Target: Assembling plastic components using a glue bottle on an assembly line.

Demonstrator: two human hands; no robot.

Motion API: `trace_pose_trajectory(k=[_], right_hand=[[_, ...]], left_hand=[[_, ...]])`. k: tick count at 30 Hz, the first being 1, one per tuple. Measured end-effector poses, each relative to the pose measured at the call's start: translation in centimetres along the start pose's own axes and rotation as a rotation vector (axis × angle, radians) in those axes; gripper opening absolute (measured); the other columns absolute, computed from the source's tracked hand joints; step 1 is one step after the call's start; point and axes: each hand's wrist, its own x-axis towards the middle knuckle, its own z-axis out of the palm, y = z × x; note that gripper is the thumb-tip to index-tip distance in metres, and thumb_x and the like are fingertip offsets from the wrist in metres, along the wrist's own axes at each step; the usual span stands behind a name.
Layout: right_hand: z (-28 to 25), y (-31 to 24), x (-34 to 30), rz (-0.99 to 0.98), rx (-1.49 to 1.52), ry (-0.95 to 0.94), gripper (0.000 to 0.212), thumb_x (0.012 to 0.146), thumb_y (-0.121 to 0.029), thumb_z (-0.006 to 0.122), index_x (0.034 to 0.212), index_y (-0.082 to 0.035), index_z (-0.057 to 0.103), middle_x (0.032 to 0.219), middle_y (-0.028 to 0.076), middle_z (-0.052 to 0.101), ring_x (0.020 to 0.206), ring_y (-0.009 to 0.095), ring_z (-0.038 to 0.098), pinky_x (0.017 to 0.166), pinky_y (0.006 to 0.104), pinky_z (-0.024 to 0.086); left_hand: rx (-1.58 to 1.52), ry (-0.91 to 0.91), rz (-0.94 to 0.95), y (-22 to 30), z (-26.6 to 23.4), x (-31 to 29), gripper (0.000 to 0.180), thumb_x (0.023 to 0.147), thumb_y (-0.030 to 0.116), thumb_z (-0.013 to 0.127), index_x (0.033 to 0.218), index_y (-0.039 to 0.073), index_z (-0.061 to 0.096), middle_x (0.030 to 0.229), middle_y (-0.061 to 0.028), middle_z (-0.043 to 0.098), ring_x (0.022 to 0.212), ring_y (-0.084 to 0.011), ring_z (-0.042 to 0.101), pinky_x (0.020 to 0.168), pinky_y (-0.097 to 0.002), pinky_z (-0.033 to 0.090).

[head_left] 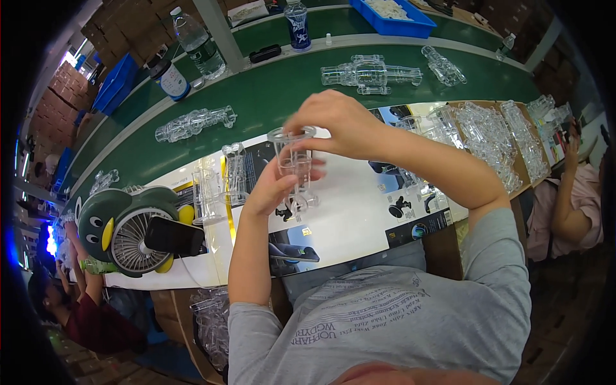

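Note:
Upright over the white printed sheet (350, 228) stands a clear plastic part (296, 168), tube-like, with a round flanged rim on top and small lobes at the bottom. My left hand (273, 187) is wrapped round its body from the left. My right hand (340, 122) comes over from the right, fingers bent and closed at the top rim; they are slightly blurred. Whether the right fingers grip a smaller piece inside the rim cannot be made out. Two similar clear parts, one a tall tube (235, 173) and one a shorter piece (206, 196), stand left of my left hand.
A penguin-shaped fan (131, 237) with a dark phone (173, 236) leaning on it sits at left. Clear assemblies (371, 74) lie on the green conveyor (269, 90). Clear parts (484, 141) are heaped in a carton at right. Bottles (199, 48) and a blue tray (393, 22) stand behind. Other people sit at both sides.

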Motion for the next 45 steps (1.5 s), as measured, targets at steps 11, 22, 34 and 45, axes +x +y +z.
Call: trace_pose_trajectory(k=[11, 22, 34, 45], right_hand=[[9.0, 3.8, -2.2, -0.159, -0.609, -0.213, 0.039, 0.074, -0.012, 0.056, 0.111, -0.023, 0.055, 0.09, 0.004, 0.05, 0.09, 0.018, 0.049, 0.071, 0.0309, 0.039], [10.3, 3.9, -2.7, -0.089, -0.647, -0.218, 0.027, 0.074, -0.014, 0.055, 0.101, -0.017, 0.057, 0.087, 0.002, 0.05, 0.088, 0.017, 0.049, 0.071, 0.0302, 0.036], [5.2, -0.9, -6.8, 0.535, 0.529, 0.672, 0.053, 0.072, -0.004, 0.068, 0.119, -0.011, 0.044, 0.097, 0.006, 0.056, 0.088, 0.016, 0.058, 0.08, 0.0256, 0.045], [5.2, 0.0, -9.5, 0.81, 1.408, 0.855, 0.04, 0.076, -0.022, 0.058, 0.112, -0.009, 0.047, 0.083, 0.002, 0.054, 0.054, 0.004, 0.039, 0.053, 0.0185, 0.034]], left_hand=[[-0.141, 0.75, 0.487, 1.7, -2.3, 0.1, 0.036, 0.083, 0.006, 0.055, 0.116, 0.002, 0.043, 0.087, -0.0081, 0.058, 0.074, -0.0129, 0.057, 0.071, -0.0248, 0.048], [-0.143, 0.661, 0.505, 1.1, -2.0, 0.1, 0.035, 0.083, 0.009, 0.055, 0.115, 0.003, 0.043, 0.085, -0.0088, 0.058, 0.074, -0.0134, 0.056, 0.073, -0.0267, 0.047], [0.366, 0.579, 0.437, -2.0, -1.8, 1.1, 0.041, 0.075, -0.003, 0.061, 0.113, 0.001, 0.046, 0.108, -0.0092, 0.054, 0.103, -0.0168, 0.052, 0.089, -0.0284, 0.041], [0.676, 0.587, 0.394, -3.1, -1.0, 1.4, 0.037, 0.072, 0.001, 0.065, 0.106, 0.003, 0.052, 0.1, -0.0054, 0.056, 0.094, -0.0142, 0.054, 0.084, -0.0281, 0.042]])
